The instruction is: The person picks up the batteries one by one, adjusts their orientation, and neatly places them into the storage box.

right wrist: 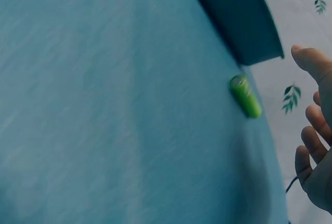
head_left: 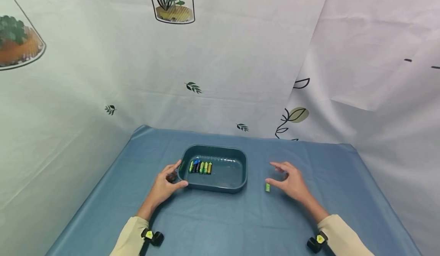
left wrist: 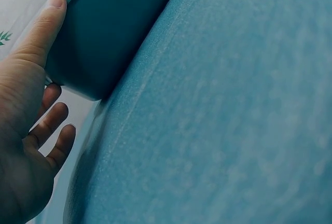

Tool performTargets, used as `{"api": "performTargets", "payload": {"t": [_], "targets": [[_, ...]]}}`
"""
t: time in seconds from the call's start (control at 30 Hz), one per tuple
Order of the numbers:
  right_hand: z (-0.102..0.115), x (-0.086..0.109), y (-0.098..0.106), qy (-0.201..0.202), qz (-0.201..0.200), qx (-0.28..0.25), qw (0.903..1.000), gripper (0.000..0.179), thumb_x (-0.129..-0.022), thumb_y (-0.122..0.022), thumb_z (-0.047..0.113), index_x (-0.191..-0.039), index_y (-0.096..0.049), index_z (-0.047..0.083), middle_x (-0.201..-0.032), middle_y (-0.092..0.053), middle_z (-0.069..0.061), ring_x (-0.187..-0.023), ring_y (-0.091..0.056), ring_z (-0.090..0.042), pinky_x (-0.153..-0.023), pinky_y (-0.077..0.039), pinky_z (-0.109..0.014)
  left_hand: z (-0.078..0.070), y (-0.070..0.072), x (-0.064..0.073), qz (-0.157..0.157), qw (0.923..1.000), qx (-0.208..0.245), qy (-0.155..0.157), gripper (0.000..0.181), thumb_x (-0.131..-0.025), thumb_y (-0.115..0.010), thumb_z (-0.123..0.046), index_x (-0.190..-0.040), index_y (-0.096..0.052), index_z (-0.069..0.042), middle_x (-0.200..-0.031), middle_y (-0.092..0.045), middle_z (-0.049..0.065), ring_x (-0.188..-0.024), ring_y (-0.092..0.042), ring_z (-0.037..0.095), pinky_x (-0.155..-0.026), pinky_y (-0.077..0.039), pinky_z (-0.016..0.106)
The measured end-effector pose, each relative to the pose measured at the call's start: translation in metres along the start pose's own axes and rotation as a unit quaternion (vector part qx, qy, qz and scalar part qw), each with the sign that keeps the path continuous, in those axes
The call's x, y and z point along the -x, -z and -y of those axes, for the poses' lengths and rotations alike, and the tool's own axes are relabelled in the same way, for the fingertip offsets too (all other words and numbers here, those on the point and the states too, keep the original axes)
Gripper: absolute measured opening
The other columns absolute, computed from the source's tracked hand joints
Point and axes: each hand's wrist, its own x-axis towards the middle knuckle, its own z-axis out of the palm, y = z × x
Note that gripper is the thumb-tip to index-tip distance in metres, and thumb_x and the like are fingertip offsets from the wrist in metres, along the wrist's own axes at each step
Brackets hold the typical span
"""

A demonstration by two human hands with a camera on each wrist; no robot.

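Note:
A dark teal rectangular dish [head_left: 220, 187] stands on the blue cloth, with several batteries [head_left: 201, 167] lying side by side in its left part. My left hand [head_left: 164, 185] is at the dish's near left corner, its thumb straight along the rim and index finger at the left side. The other fingers hang loose beside the wall in the left wrist view. To the right of the dish, one green battery [head_left: 267, 187] lies on the cloth. Over it hovers my right hand [head_left: 292, 181], thumb and index finger spread apart with nothing between them.
The blue cloth [head_left: 213, 221] covers the table up to its back edge. White curtains [head_left: 240, 57] with printed plants hang behind and at both sides. Each wrist wears a small black camera [head_left: 157, 239] on a strap.

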Motion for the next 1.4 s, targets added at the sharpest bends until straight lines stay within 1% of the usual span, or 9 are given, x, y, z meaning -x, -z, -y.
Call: {"api": "performTargets", "payload": {"t": [0.17, 0.3, 0.43, 0.7, 0.97, 1.27, 1.4], "targets": [[-0.011, 0.007, -0.005, -0.019, 0.008, 0.011, 0.9997, 0.062, -0.077, -0.092, 0.034, -0.131, -0.071, 0.011, -0.103, -0.065, -0.005, -0.091, -0.059, -0.02, -0.07, -0.047, -0.029, 0.001, 0.001, 0.0, -0.001, 1.0, 0.001, 0.001, 0.088, -0.079, -0.09, -0.03, -0.155, -0.047, -0.018, -0.129, -0.058, 0.01, -0.09, -0.056, 0.021, -0.078, -0.049, 0.037], [-0.015, 0.009, -0.008, -0.022, 0.013, 0.015, 0.9996, 0.061, -0.079, -0.09, 0.037, -0.131, -0.07, 0.012, -0.103, -0.064, -0.001, -0.092, -0.058, -0.017, -0.071, -0.047, -0.029, 0.001, 0.0, 0.001, -0.003, 1.0, 0.0, 0.001, 0.088, -0.079, -0.09, -0.03, -0.155, -0.047, -0.018, -0.129, -0.059, 0.01, -0.09, -0.056, 0.021, -0.078, -0.049, 0.037], [-0.018, 0.009, -0.01, -0.018, 0.019, 0.014, 0.9996, 0.061, -0.08, -0.09, 0.038, -0.132, -0.07, 0.013, -0.104, -0.064, 0.0, -0.093, -0.058, -0.015, -0.072, -0.048, -0.03, 0.001, -0.001, 0.001, -0.003, 1.0, -0.001, 0.0, 0.088, -0.079, -0.09, -0.029, -0.155, -0.047, -0.017, -0.129, -0.059, 0.01, -0.09, -0.056, 0.021, -0.077, -0.049, 0.036], [-0.023, 0.013, -0.011, -0.001, 0.023, 0.019, 0.9996, 0.058, -0.078, -0.091, 0.037, -0.129, -0.072, 0.014, -0.102, -0.063, 0.005, -0.091, -0.057, -0.012, -0.078, -0.048, -0.038, -0.001, -0.001, 0.001, -0.004, 1.0, 0.004, -0.003, 0.087, -0.08, -0.09, -0.025, -0.155, -0.048, -0.016, -0.127, -0.059, 0.012, -0.088, -0.055, 0.021, -0.077, -0.048, 0.036], [-0.021, 0.015, -0.009, -0.001, 0.044, 0.027, 0.9986, 0.063, -0.077, -0.09, 0.044, -0.13, -0.072, 0.013, -0.103, -0.063, 0.003, -0.09, -0.054, -0.012, -0.076, -0.045, -0.038, 0.0, 0.0, 0.001, -0.004, 1.0, 0.002, 0.002, 0.087, -0.079, -0.091, -0.026, -0.155, -0.048, -0.018, -0.128, -0.059, 0.011, -0.089, -0.055, 0.021, -0.078, -0.048, 0.037], [-0.022, 0.015, -0.009, -0.026, 0.066, 0.025, 0.9971, 0.066, -0.077, -0.09, 0.045, -0.13, -0.071, 0.011, -0.102, -0.063, 0.003, -0.093, -0.055, -0.015, -0.08, -0.046, -0.042, 0.0, 0.0, 0.0, -0.002, 1.0, 0.0, 0.004, 0.087, -0.08, -0.09, -0.026, -0.155, -0.048, -0.017, -0.127, -0.059, 0.011, -0.09, -0.056, 0.021, -0.079, -0.049, 0.039], [-0.022, 0.015, -0.008, -0.024, 0.07, 0.028, 0.9969, 0.065, -0.076, -0.091, 0.045, -0.129, -0.072, 0.01, -0.102, -0.064, 0.003, -0.095, -0.056, -0.016, -0.081, -0.046, -0.044, 0.0, 0.0, 0.0, -0.005, 1.0, -0.002, 0.003, 0.087, -0.079, -0.091, -0.027, -0.155, -0.048, -0.018, -0.127, -0.059, 0.01, -0.091, -0.056, 0.021, -0.08, -0.049, 0.04]]}}
